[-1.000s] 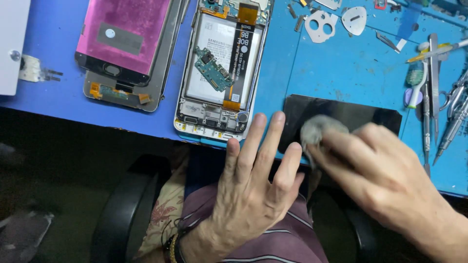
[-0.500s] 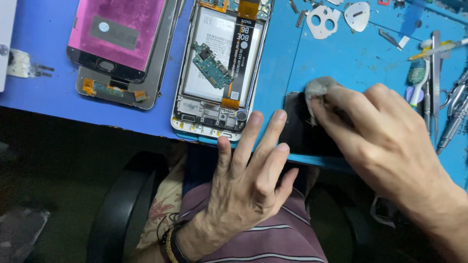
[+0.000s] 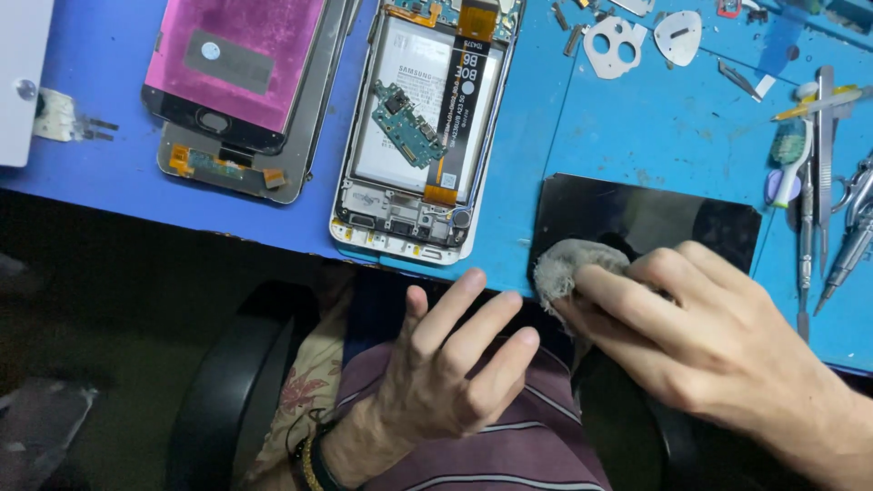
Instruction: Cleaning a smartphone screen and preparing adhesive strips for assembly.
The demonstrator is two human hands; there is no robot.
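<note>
**Bench inventory: cloth on dark glass panel**

A grey cloth (image 3: 568,266) is being pinched by the right hand (image 3: 700,345) and pressed on a black glass panel (image 3: 646,218) lying at the blue bench (image 3: 109,182) edge. The left hand (image 3: 455,373) is being held spread, empty, just beside it. An opened phone (image 3: 418,127), a pink-backed screen (image 3: 236,64) and tweezers (image 3: 823,136) are being kept nearby.

Phone repair workshop. Blue bench (image 3: 637,136) carries an opened phone (image 3: 420,127) with exposed board and battery, a detached screen (image 3: 238,68), tweezers (image 3: 823,127) and small metal parts (image 3: 614,45) along the right edge.
</note>
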